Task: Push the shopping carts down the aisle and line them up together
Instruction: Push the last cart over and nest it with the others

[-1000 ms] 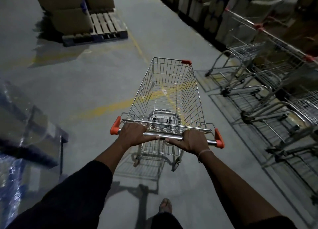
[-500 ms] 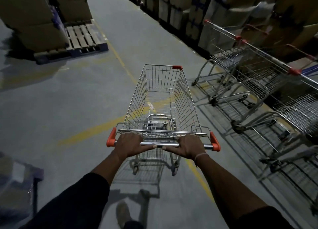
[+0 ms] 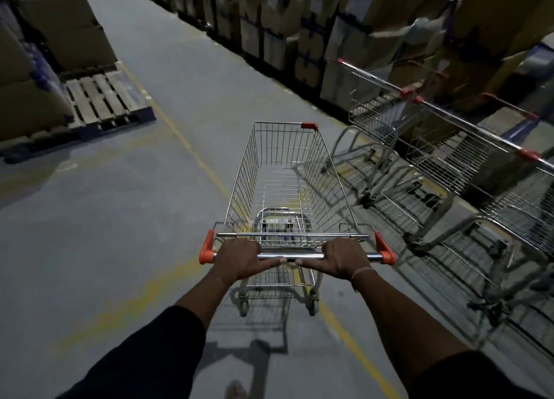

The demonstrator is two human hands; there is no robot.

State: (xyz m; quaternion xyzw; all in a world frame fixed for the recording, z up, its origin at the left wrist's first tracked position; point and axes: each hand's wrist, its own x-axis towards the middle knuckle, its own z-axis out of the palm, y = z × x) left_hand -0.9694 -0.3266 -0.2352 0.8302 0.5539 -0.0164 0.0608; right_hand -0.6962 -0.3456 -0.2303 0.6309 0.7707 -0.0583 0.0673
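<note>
A grey concrete floor (image 3: 105,218) fills most of the frame, crossed by a worn yellow line (image 3: 192,151) that runs from the upper left down toward the lower right. Stacked cardboard boxes (image 3: 344,30) line the upper right edge of the aisle, and more boxes stand on a wooden pallet (image 3: 102,102) in the upper left. Along the right side of the frame stands a row of parked carts (image 3: 467,164), wire baskets with orange-red trim, side by side and angled toward the aisle; the nearest ones are blurred. In the centre is the shopping cart (image 3: 287,188), an empty wire basket pointing up the aisle, its front corner bearing an orange-red cap, just left of the parked row and apart from it. Its metal handle bar (image 3: 295,256) has orange end pieces and lies across the lower middle of the frame. The left hand (image 3: 239,260) curls around the bar's left part, and the right hand (image 3: 343,259), a thin band at its wrist, grasps the right part. Dark sleeves (image 3: 135,359) cover both forearms at the bottom edge.
</note>
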